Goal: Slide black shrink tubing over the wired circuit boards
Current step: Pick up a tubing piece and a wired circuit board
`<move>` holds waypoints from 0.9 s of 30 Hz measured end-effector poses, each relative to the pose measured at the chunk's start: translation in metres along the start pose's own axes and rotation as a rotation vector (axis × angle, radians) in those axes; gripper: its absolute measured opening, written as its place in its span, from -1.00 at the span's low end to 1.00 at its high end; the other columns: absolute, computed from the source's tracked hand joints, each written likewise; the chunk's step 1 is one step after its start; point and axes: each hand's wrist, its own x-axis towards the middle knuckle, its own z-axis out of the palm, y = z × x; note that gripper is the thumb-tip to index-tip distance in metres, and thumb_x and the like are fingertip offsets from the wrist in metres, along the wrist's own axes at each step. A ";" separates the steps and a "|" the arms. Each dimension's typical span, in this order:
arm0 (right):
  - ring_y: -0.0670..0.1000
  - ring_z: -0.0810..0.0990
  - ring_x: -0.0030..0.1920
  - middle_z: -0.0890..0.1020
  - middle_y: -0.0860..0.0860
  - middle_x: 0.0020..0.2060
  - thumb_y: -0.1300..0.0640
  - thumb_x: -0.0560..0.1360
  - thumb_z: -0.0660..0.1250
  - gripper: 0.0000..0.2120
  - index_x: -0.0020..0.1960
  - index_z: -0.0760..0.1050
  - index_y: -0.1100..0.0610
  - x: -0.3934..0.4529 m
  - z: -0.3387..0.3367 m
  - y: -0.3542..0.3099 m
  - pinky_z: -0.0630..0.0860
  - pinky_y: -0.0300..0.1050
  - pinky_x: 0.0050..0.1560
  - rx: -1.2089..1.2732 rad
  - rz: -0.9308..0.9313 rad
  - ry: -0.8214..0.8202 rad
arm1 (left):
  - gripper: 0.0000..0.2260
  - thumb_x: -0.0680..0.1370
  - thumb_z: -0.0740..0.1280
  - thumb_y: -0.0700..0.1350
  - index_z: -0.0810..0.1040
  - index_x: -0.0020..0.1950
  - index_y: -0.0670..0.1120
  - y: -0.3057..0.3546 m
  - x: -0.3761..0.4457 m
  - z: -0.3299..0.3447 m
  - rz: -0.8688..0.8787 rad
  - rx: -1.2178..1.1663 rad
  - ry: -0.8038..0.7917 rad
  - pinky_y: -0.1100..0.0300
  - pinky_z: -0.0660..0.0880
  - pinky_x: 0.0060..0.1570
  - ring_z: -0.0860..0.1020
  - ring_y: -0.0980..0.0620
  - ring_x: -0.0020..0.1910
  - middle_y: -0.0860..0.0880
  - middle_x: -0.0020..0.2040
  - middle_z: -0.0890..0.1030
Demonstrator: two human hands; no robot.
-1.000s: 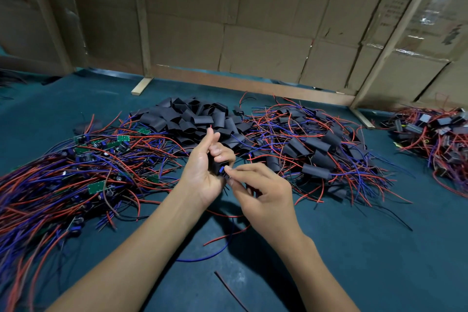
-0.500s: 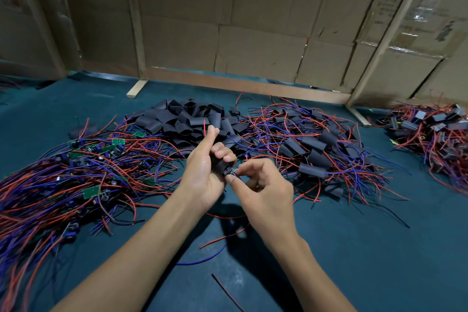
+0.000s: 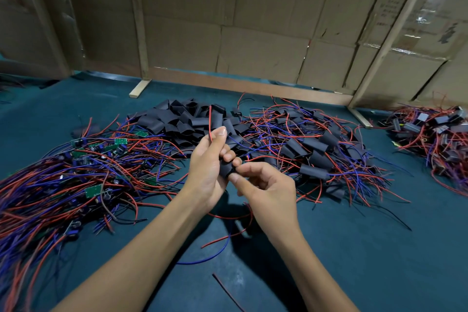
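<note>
My left hand [image 3: 207, 170] grips a short piece of black shrink tubing [image 3: 225, 168] above the teal table, with a red wire [image 3: 209, 121] rising from between its thumb and fingers. My right hand [image 3: 266, 185] pinches the tubing's near end with thumb and forefinger. The circuit board inside is hidden by the tubing and fingers. Red and blue wires [image 3: 222, 238] trail down from my hands onto the table.
A heap of loose black tubing pieces [image 3: 182, 119] lies behind my hands. Bare green boards with red and blue wires [image 3: 76, 172] spread to the left. Sleeved boards [image 3: 316, 154] pile up to the right, more [image 3: 430, 132] at far right. Cardboard walls [image 3: 253, 20] close the back.
The board end that showed between my fingertips has gone into the tubing. A red wire now sticks up above my left hand.
</note>
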 end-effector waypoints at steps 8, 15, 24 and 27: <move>-0.05 0.59 -0.41 0.67 0.02 -0.37 0.38 0.47 0.48 -0.86 -0.06 0.59 0.19 0.004 -0.001 -0.005 0.39 -0.28 -0.48 0.159 0.137 0.036 | -0.92 0.68 0.24 -0.19 0.50 0.14 -0.11 -0.005 -0.003 0.002 0.027 0.108 -0.024 0.25 0.51 -0.37 0.44 0.10 -0.44 0.04 -0.43 0.38; -0.02 0.61 -0.40 0.68 0.06 -0.38 0.35 0.44 0.51 -0.86 -0.11 0.60 0.18 0.008 -0.010 -0.003 0.41 -0.23 -0.48 0.048 0.163 0.098 | -0.87 0.67 0.23 -0.24 0.47 0.21 -0.15 -0.012 -0.005 0.003 -0.030 0.108 -0.063 0.20 0.53 -0.35 0.50 0.03 -0.43 -0.02 -0.43 0.42; -0.10 0.48 -0.47 0.68 -0.03 -0.35 0.37 0.52 0.42 -0.77 -0.06 0.66 0.04 0.041 -0.070 -0.040 0.42 -0.31 -0.46 -0.008 -0.085 0.216 | -0.53 0.60 0.15 0.36 0.57 0.25 0.07 0.083 0.019 -0.002 -0.100 1.153 -0.259 0.00 0.60 0.10 0.67 -0.05 0.07 -0.01 0.01 0.71; -0.17 0.53 -0.45 0.70 -0.12 -0.33 0.33 0.53 0.42 -0.79 0.00 0.66 0.03 0.056 -0.108 -0.055 0.51 -0.31 -0.37 -0.139 -0.172 0.313 | -0.55 0.53 0.25 0.36 0.53 0.20 0.06 0.127 0.033 -0.029 -0.023 2.231 -0.259 -0.05 0.50 0.21 0.54 -0.12 0.22 -0.05 0.19 0.62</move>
